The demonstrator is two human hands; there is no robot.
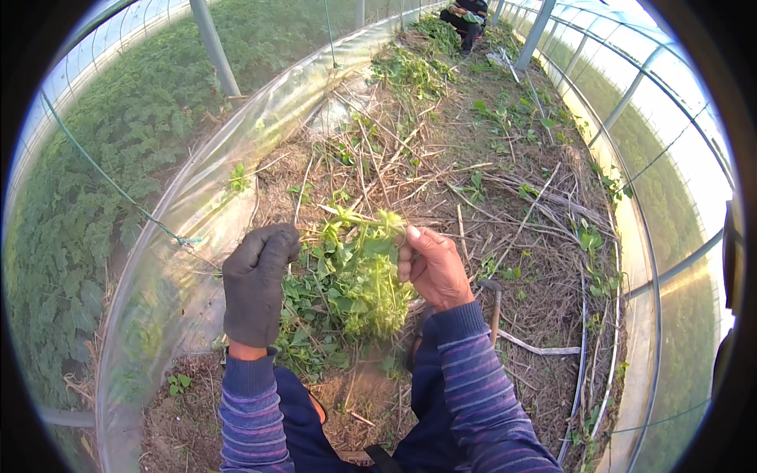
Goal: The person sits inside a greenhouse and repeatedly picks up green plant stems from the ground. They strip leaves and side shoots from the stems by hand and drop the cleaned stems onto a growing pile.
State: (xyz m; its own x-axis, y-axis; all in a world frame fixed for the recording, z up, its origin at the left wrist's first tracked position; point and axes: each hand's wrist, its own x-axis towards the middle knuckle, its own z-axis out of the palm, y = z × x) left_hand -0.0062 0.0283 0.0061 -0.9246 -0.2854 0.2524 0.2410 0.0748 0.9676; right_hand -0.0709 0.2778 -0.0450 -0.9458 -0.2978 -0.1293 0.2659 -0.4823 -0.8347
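Observation:
My left hand (260, 284) wears a dark work glove and is curled at the centre left, its fingertips turned away; whether a thin stem lies in it I cannot tell. My right hand (434, 266) is bare and pinches the end of a pale green plant stem (369, 221) between thumb and fingers. Leafy green shoots (378, 290) hang below that stem, between the two hands. Under them lies a heap of cut leafy greens (307, 331) on the ground. A hand tool with a wooden handle (495, 316) and a dark metal head stands right of my right sleeve.
Dry stalks (390, 159) litter the soil. Clear plastic sheeting (207, 171) runs along the left, with a green cord (112, 180) before it. Metal posts (216, 47) and hoops frame the greenhouse. Another person (467, 23) crouches at the far end beside green vines (414, 74).

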